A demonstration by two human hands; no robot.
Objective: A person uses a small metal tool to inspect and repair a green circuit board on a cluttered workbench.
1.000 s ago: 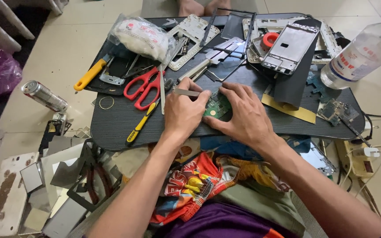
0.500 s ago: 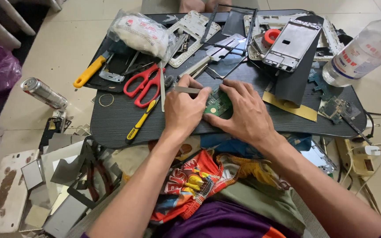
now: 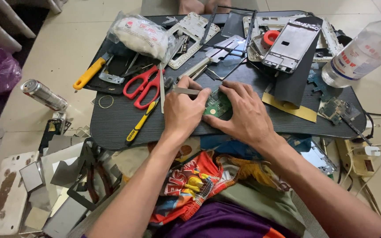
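Observation:
A small green circuit board point(image 3: 217, 106) lies on the dark work board point(image 3: 115, 125), between both hands. My left hand point(image 3: 184, 112) is closed around metal tweezers point(image 3: 186, 91), whose flat end sticks out to the left while the tips point at the circuit board. My right hand point(image 3: 243, 112) presses down on the circuit board's right side with spread fingers, covering part of it.
Red scissors point(image 3: 143, 84), a yellow-handled screwdriver point(image 3: 138, 125) and a yellow knife point(image 3: 89, 73) lie left of my hands. Phone frames point(image 3: 289, 44), a bagged white roll point(image 3: 142, 35) and a plastic bottle point(image 3: 360, 55) crowd the far side. A can point(image 3: 44, 94) and metal scraps point(image 3: 45, 176) lie on the floor.
Both hands stay on the circuit board; my left hand shifted slightly with the tweezers. The view moved a little.

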